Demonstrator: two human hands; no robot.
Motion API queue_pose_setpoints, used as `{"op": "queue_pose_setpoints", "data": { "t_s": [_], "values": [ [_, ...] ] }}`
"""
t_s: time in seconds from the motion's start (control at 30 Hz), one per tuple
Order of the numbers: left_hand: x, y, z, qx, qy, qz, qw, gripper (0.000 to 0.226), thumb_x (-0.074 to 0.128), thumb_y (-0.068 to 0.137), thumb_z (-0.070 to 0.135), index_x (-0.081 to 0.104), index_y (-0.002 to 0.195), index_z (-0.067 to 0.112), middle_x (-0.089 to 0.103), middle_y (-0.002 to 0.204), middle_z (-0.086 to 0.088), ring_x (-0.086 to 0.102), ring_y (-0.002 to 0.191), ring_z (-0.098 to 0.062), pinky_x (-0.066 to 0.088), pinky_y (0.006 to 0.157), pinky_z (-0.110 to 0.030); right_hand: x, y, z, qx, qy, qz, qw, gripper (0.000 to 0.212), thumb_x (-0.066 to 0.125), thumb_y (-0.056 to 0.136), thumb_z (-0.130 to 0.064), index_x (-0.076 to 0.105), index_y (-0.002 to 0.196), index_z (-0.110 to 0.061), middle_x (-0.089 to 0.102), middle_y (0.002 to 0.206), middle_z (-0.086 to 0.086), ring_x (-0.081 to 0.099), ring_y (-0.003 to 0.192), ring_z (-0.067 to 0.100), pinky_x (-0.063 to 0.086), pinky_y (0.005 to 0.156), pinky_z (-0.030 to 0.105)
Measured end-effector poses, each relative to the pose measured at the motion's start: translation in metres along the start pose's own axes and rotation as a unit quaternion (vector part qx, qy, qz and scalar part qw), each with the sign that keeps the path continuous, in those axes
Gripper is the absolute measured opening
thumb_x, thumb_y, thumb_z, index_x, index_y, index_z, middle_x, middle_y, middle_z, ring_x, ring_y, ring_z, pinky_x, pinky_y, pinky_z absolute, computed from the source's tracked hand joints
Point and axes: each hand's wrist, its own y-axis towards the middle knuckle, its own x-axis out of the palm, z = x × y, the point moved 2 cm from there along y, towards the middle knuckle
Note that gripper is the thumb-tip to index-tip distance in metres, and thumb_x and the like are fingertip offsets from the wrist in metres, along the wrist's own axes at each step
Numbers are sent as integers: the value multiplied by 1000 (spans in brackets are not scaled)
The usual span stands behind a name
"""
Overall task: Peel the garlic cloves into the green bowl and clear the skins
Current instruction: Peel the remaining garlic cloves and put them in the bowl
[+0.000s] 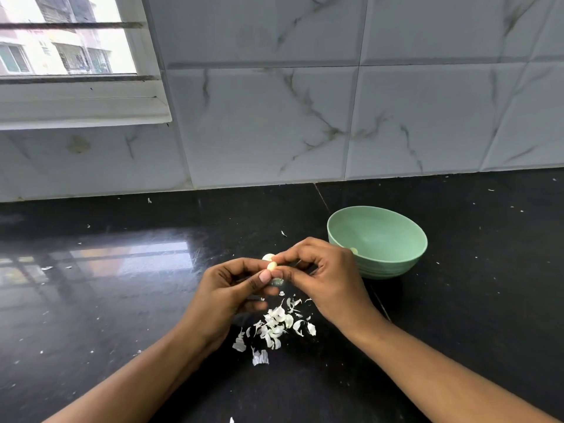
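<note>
**One clove pinched between two hands, above a heap of skins**

Both hands meet over the glossy black stone counter (122,315). The left hand (227,291) and the right hand (326,274) curl their fingers and together pinch a small, smooth, pale yellow garlic clove (272,265) at the fingertips. Beneath them lies a loose heap of thin, papery white skins (274,325). Just to the right stands the round green bowl (384,268), matte, its outer wall ridged. A second clove (354,250) rests inside it. Grey-veined, marble-look tiles (274,117) back the counter.

Black counter (122,300): green bowl (385,269), garlic skins (276,323)
</note>
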Motion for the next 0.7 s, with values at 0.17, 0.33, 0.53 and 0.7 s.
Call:
{"op": "queue_pose_setpoints", "data": {
  "t_s": [0.17, 0.33, 0.53, 0.7],
  "values": [
    [0, -1, 0, 17, -38, 17, 999, 21, 73, 67, 18, 72, 85, 7, 72, 73, -8, 69, 66, -12, 53, 53, -18, 4, -3, -3, -19, 19, 39, 999, 13, 81, 72, -17, 76, 84, -17, 69, 80, -9, 65, 68, 10, 51, 61, 21],
    [-1, -2, 0, 24, -44, 14, 999, 31, 89, 55, 31, 77, 80, 17, 73, 75, -8, 70, 68, -11, 53, 53, -18, 4, -4, -4, -9, 48, 54, 997, 11, 82, 70, -18, 76, 78, -20, 69, 76, -9, 66, 67, 11, 51, 60, 21],
    [4, -3, 3, 16, -54, 28, 998, 20, 66, 67, 11, 69, 86, 6, 72, 71, -8, 69, 62, -11, 52, 50, -19, 4, -1, -4, -29, 14, 32, 999, 8, 79, 74, -21, 72, 76, -22, 65, 76, -8, 61, 64, 12, 51, 57, 26],
    [4, -3, 3, 13, -54, 30, 998, 18, 64, 69, 11, 69, 86, 8, 71, 70, -7, 68, 62, -10, 52, 50, -20, 4, 0, -5, -51, -66, -26, 996, 10, 70, 80, -31, 65, 78, -22, 59, 77, -9, 58, 65, 11, 47, 55, 25]
  ]
}}
